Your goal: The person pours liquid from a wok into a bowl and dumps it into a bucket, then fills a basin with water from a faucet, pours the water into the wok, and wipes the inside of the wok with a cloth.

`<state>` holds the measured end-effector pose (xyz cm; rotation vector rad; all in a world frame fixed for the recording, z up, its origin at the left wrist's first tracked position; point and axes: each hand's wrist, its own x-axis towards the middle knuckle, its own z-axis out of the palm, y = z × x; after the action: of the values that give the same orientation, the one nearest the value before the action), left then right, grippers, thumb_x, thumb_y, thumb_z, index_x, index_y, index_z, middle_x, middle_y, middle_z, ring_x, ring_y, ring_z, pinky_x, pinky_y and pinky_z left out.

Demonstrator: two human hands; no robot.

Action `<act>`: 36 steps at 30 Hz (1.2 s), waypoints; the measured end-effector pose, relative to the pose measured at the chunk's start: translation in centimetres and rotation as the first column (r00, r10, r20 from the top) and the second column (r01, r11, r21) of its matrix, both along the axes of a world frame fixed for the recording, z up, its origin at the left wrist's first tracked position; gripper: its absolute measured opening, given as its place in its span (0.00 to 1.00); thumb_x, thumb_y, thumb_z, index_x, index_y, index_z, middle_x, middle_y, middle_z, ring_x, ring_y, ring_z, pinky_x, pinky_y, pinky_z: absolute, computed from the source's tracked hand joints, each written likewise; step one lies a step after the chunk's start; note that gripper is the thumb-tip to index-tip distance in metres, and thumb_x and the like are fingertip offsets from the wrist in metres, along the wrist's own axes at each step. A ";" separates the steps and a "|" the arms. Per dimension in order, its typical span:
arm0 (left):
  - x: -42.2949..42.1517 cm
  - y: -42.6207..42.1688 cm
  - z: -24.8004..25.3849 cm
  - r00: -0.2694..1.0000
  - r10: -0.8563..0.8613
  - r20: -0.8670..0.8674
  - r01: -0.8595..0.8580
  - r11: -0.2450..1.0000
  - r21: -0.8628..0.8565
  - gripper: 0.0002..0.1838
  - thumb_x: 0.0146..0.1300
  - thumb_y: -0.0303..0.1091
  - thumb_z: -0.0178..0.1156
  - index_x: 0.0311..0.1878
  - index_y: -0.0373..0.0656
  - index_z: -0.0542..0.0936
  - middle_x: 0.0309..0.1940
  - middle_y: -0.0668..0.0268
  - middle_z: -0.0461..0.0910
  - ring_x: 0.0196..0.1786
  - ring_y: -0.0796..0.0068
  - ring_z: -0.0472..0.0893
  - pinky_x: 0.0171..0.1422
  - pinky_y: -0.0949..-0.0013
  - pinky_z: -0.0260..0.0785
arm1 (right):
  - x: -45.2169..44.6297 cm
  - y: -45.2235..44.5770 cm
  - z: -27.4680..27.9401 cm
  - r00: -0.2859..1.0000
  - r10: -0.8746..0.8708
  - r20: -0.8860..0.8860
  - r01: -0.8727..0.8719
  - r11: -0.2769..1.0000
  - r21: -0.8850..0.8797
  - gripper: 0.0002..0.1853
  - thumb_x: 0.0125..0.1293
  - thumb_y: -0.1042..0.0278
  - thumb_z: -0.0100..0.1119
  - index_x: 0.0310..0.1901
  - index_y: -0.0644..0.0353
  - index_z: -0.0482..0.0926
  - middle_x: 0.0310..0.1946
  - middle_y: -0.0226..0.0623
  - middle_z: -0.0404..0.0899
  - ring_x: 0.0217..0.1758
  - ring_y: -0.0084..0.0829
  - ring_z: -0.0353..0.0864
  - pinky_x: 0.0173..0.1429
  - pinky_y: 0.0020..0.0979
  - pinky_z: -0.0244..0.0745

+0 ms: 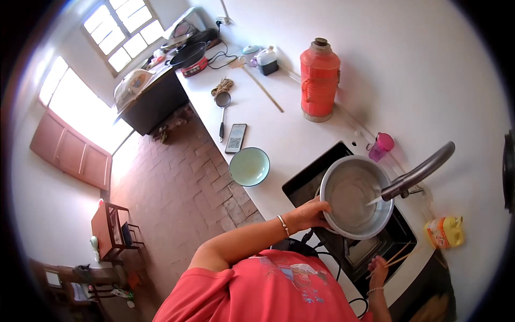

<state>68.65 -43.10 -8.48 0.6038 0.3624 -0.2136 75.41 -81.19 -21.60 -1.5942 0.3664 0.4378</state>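
Pot [337, 180] over sink [300, 185], tap [421, 173] entering from 2 o'clock, water running in. Left hand [310, 214] nearer: pinching rim at pot's 8 o'clock, pot's middle toward 2 o'clock from fingers. Right hand [379, 271] apart, fingers closed round chopsticks [398, 253], long axis toward 2 o'clock; pot between 11 and 12 from it. Phone [236, 138]: square code displayed. Yellow bottle [446, 232]: orange label, lettering illegible. No brand readable.

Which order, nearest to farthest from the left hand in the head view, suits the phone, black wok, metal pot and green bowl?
1. Metal pot: the left hand grips its side.
2. Green bowl: on the counter, left of the sink.
3. Phone: just beyond the bowl.
4. Black wok: toward the counter's far end.
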 end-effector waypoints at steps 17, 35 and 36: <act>-1.7 0.4 0.2 0.999 -0.031 0.043 0.032 0.999 -0.035 0.35 0.51 0.26 0.50 0.66 0.49 0.56 0.59 0.61 0.65 0.60 0.60 0.68 0.62 0.50 0.64 | -7.0 1.3 -2.0 0.982 -0.166 0.086 0.183 0.942 -0.282 0.08 0.67 0.70 0.45 0.43 0.59 0.74 0.24 0.32 0.73 0.20 0.22 0.70 0.25 0.23 0.66; -0.9 1.2 0.4 1.000 0.016 0.003 -0.016 0.999 0.030 0.37 0.48 0.24 0.52 0.65 0.51 0.55 0.56 0.60 0.64 0.58 0.58 0.67 0.54 0.42 0.68 | -6.4 0.6 -5.5 0.962 -0.031 0.272 0.140 0.909 -0.392 0.12 0.70 0.67 0.40 0.42 0.64 0.73 0.20 0.35 0.70 0.13 0.23 0.66 0.17 0.24 0.63; -0.8 1.4 0.9 1.000 0.017 0.016 -0.018 0.999 0.045 0.39 0.48 0.24 0.51 0.66 0.53 0.53 0.58 0.60 0.63 0.60 0.56 0.66 0.55 0.41 0.67 | -6.5 0.5 -5.4 0.961 -0.014 0.276 0.123 0.917 -0.380 0.12 0.69 0.67 0.40 0.42 0.64 0.73 0.20 0.35 0.70 0.13 0.23 0.66 0.16 0.24 0.63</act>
<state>67.81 -41.72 -7.59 0.6466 0.3577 -0.1838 68.93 -80.71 -27.04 -1.9990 0.3139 0.0874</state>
